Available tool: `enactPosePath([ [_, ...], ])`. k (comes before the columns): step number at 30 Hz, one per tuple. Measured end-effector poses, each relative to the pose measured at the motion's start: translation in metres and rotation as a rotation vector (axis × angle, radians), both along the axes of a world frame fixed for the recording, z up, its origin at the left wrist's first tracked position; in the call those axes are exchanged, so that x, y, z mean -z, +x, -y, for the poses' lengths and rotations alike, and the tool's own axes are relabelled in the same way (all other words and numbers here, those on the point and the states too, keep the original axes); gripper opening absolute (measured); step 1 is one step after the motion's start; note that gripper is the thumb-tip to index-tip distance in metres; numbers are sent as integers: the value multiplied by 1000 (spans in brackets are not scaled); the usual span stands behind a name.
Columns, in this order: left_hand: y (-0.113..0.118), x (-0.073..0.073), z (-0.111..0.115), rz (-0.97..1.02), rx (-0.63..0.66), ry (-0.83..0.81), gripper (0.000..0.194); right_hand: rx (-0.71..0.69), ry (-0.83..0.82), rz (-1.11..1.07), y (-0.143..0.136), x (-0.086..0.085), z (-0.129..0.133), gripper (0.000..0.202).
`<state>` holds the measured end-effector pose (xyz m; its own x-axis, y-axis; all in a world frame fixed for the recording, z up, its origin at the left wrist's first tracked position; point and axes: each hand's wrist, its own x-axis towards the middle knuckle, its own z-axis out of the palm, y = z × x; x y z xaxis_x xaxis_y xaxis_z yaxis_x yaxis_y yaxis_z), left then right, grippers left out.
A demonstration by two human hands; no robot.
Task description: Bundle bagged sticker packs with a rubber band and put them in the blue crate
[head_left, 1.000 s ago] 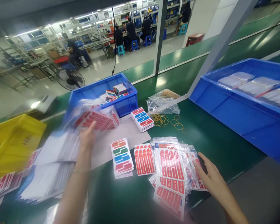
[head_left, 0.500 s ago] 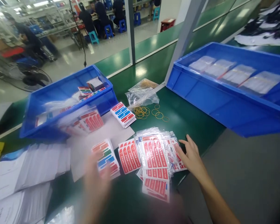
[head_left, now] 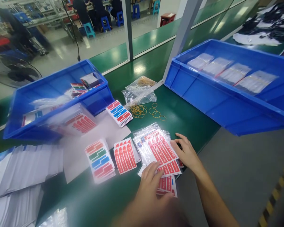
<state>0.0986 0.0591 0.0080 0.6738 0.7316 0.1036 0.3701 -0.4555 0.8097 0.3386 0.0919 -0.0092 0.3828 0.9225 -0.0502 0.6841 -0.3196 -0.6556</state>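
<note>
A pile of clear bags with red-and-white label sheets (head_left: 159, 145) lies near the front edge of the green table. My left hand (head_left: 150, 186) rests over the lower left of this pile, fingers apart. At the pile's right side, my right hand (head_left: 186, 153) touches the sheets with its fingers spread. Left of the pile lie a small stack of red label sheets (head_left: 125, 156) and a stack of multicoloured sheets (head_left: 100, 160). Another multicoloured stack (head_left: 119, 113) sits farther back.
Blue bins stand at the left (head_left: 85, 101) and right (head_left: 227, 101), the right one holding bagged packs. Rubber bands (head_left: 138, 111) and a clear bag (head_left: 139, 94) lie between them. White booklets (head_left: 30, 170) are stacked at the left. People sit in the background.
My left hand has moved right, from the multicoloured stack to the bagged pile. The top red sheets have turned at an angle, and my right hand stays at the pile's side. The view has shifted slightly.
</note>
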Motion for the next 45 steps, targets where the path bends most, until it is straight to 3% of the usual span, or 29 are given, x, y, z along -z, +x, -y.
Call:
enactPosePath([
  [5,2,4,-3,-21,-282,-83,62,-33,-101,-162,2,-17,-2,41],
  [7,4,4,-5,-16,-294,-118,65,-24,-173,-178,-1,-25,-3,41],
  [11,13,-2,-9,25,-196,-223,63,-84,-227,-250,-8,-34,-4,42],
  [14,21,-6,-5,56,-191,-323,54,-122,-218,-187,-11,-31,1,45],
  [17,27,-2,1,115,-338,-407,46,-93,-154,-56,-16,-24,10,49],
  [26,34,19,7,350,-529,-613,71,-75,-131,-177,-29,-25,21,49],
  [38,32,26,9,372,-539,-660,74,-44,-99,-644,-36,-30,38,44],
  [42,33,25,10,367,-564,-646,75,63,-60,-874,-49,-23,51,55],
  [45,34,20,8,401,-582,-671,78,129,-11,-894,-55,-15,63,57],
])
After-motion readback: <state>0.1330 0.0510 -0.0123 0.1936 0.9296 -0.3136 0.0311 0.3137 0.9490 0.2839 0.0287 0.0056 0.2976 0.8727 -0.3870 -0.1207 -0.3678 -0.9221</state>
